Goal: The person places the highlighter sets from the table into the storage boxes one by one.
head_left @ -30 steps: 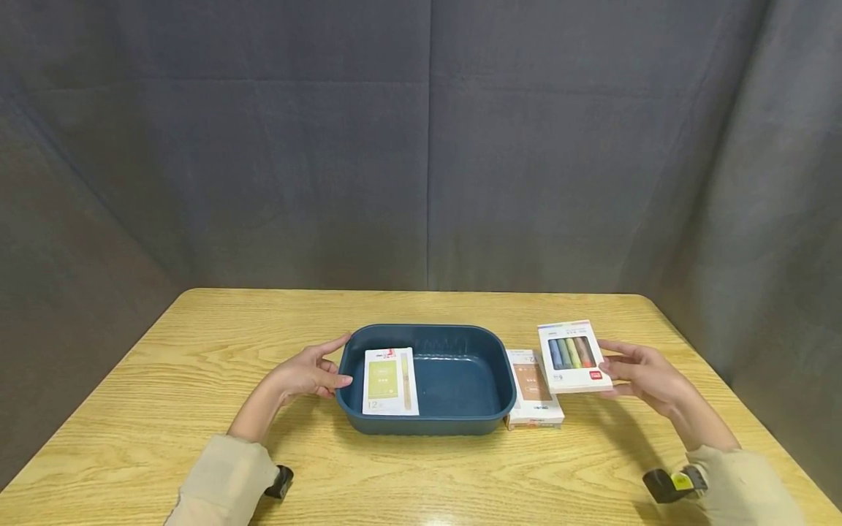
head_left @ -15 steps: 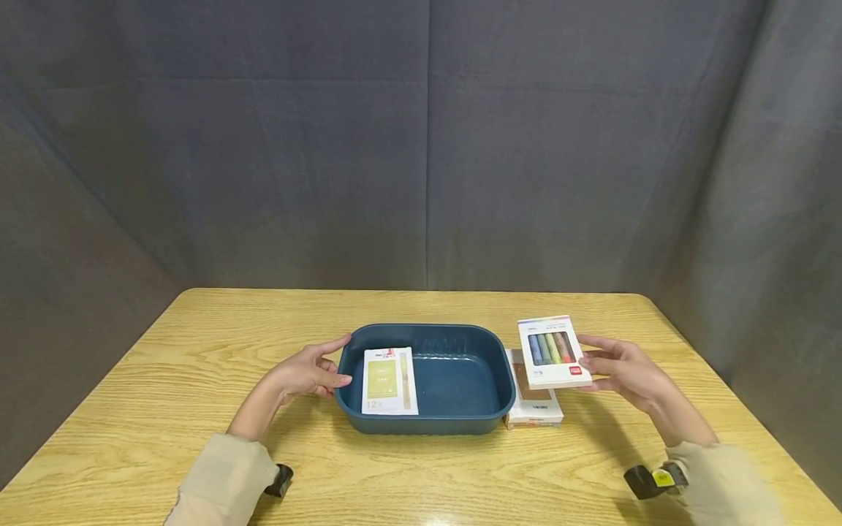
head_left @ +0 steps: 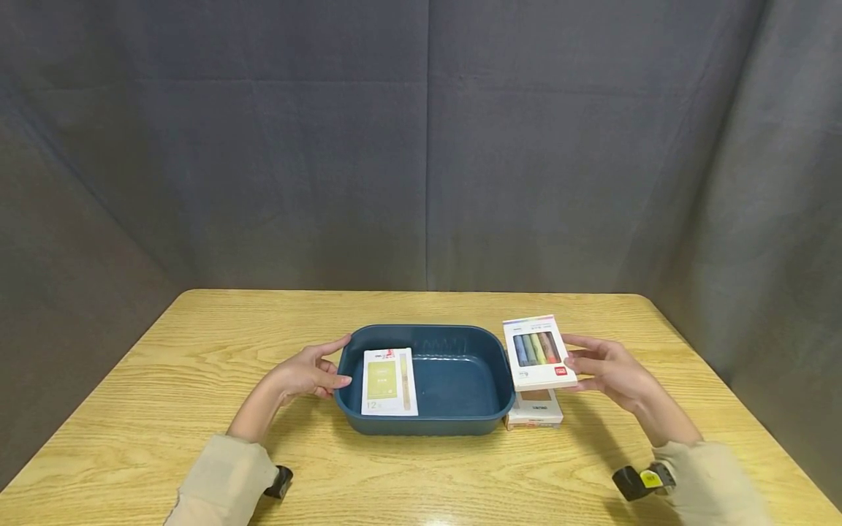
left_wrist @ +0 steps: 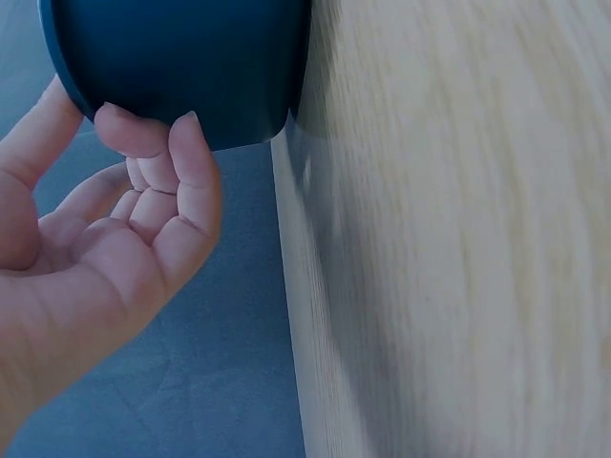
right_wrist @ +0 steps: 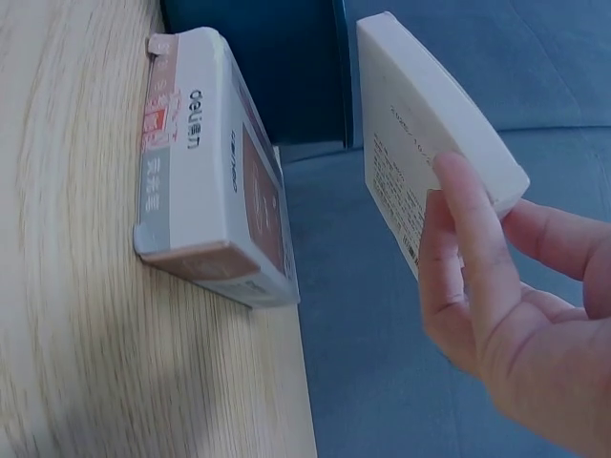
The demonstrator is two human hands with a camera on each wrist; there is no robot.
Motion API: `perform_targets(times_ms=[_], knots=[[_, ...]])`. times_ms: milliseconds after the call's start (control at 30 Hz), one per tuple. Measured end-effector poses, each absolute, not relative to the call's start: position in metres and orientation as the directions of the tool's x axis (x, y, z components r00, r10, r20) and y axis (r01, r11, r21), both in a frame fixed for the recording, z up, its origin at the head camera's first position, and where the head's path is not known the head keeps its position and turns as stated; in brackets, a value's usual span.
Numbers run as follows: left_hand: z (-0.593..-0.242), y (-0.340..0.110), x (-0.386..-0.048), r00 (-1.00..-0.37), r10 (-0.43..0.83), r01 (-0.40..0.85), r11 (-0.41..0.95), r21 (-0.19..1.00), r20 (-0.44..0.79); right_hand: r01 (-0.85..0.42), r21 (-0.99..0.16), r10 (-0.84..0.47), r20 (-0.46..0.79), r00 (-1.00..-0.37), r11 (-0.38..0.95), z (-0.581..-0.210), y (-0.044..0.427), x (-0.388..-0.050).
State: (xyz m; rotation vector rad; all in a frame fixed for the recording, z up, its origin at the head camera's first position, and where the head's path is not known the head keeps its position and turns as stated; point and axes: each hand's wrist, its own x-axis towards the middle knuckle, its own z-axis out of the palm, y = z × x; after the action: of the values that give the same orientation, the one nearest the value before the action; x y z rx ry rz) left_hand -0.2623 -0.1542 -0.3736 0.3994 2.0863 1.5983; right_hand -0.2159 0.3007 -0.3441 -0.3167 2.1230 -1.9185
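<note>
My left hand [head_left: 310, 371] grips the left rim of a dark blue plastic basin [head_left: 430, 425], thumb at the edge and curled fingers against the outer wall in the left wrist view. My right hand [head_left: 608, 371] pinches a white windowed box of coloured sticks [head_left: 534, 351] by its right side. That box hangs tilted in the air at the basin's right rim, over another white box with a brown panel [head_left: 536, 410]. The lower box [right_wrist: 191, 143] lies on the table beside the basin, partly covered in the head view. Within the basin's left half lies a white box with a yellow-green panel [head_left: 383, 380].
The wooden table [head_left: 197, 351] has rounded far corners. Behind it and along both sides hang grey curtains [head_left: 329, 146]. Bare blue floor shows in the basin's right half.
My right hand has carried the windowed box left, from beyond the lower white box to over it and up to the basin's rim. The left hand and basin have stayed put.
</note>
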Motion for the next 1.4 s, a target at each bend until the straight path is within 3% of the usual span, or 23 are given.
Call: perform_targets(times_ms=[1400], knots=[[-0.372,-0.153,-0.261,-0.847,0.492,-0.07,0.275,0.959,-0.203,0.018,-0.991,-0.366,-0.065,-0.928,0.13,-0.345,0.251,-0.219]])
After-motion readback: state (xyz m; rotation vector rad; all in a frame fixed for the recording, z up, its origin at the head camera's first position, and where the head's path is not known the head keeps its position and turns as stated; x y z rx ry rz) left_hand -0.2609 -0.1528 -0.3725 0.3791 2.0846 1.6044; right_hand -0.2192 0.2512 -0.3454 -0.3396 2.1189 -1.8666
